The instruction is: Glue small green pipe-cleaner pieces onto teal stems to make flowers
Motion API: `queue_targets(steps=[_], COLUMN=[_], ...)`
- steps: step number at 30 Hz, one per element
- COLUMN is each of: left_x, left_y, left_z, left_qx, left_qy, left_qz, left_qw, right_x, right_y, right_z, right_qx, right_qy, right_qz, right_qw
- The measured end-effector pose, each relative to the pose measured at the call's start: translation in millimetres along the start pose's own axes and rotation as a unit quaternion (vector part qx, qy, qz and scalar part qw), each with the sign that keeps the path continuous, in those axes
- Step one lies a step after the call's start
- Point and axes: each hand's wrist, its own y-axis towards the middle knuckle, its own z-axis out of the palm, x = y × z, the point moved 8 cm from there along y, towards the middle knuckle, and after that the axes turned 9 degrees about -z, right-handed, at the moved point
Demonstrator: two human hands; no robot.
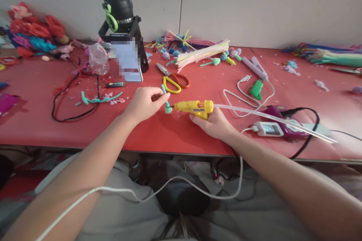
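Note:
My left hand [147, 102] pinches a short green pipe-cleaner piece [168, 108] by its stem, with its small bunched head hanging down. My right hand [216, 123] is wrapped round the handle of a yellow glue gun [195, 107]. The gun's nozzle points left and is right beside the green piece; whether they touch is hard to tell. From the back of the gun a long clear glue stick [271, 118] sticks out to the right. Scissors [173, 79] with yellow and orange handles lie just behind my left hand.
A phone [133, 75] leans on a black bottle [120, 11] at the back left. Pipe cleaners [202, 54] lie behind the scissors. At right are a pink straightening tool [254, 67], a green clip [256, 89] and a purple power strip [285, 122]. A white cable [178, 177] crosses my lap.

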Motion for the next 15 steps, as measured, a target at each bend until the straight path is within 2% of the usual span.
queue_targets(steps=[15], left_x=[1.7], left_y=[1.0], left_z=[-0.3], left_qx=[-0.003], left_qy=[0.006], left_qz=[0.000], left_qw=[1.000], right_x=[3.1], right_y=[-0.2], right_z=[0.5], right_qx=[0.004], right_qy=[-0.015], right_qz=[0.004], right_qw=[1.000])
